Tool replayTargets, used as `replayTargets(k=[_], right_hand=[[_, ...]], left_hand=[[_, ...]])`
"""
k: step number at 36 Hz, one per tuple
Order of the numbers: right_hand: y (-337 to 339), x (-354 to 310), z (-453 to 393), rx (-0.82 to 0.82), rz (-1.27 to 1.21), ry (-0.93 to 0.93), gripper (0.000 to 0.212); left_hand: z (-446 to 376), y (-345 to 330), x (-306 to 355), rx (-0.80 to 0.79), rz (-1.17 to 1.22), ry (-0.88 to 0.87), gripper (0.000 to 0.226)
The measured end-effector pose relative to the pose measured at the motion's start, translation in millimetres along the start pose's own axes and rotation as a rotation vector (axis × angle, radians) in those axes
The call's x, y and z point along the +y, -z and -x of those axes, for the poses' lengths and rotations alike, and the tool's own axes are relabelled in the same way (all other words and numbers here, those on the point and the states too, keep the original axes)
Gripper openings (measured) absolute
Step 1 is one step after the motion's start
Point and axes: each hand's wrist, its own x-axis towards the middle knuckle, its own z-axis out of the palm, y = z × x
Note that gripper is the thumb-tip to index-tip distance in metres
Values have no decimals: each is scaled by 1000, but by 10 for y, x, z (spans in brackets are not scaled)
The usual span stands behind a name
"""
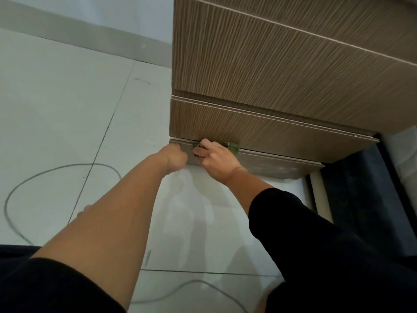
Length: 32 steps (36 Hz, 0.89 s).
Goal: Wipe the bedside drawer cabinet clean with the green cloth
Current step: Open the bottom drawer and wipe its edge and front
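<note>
White tiled floor (56, 114) fills left and near scene. Wood-grain bedside drawer cabinet (270, 71) right and far, three drawer fronts stacked, lowest front (270, 164) stepped out nearer than the two above. Thin grey cable (33, 177) loops over tiles at left. Right hand (217, 160), black sleeve, fingers curled tight on green cloth (232, 147), pressing it on top edge of lowest front. Left hand (174, 158), bare forearm, closed on left corner of same front; fingertips hidden. Cloth mostly covered by hand.
</note>
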Motion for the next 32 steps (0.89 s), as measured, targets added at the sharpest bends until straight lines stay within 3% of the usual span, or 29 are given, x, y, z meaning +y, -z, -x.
replayTargets(k=[7, 10, 14, 21, 24, 26, 29, 32], right_hand=[[0, 286, 512, -67, 13, -107, 35], [-11, 440, 777, -122, 21, -127, 35], [-35, 609, 1064, -205, 52, -189, 35], [-76, 880, 1608, -313, 108, -298, 39], [-117, 982, 1808, -370, 99, -327, 24], [-140, 1006, 1930, -376, 1, -451, 16], [-170, 1064, 2167, -371, -129, -725, 28], [-132, 1032, 2290, -350, -283, -1203, 28]], left_hand=[[-12, -281, 296, -77, -71, -63, 37], [0, -460, 434, -111, -110, -72, 26], [34, -662, 596, -117, -253, -103, 46], [11, -979, 801, -135, -418, -172, 58], [-8, -1087, 856, -138, -480, -195, 63], [-34, -1135, 868, -146, -522, -209, 64], [-70, -1219, 896, -154, -582, -227, 64], [-97, -1297, 910, -149, -630, -264, 65]])
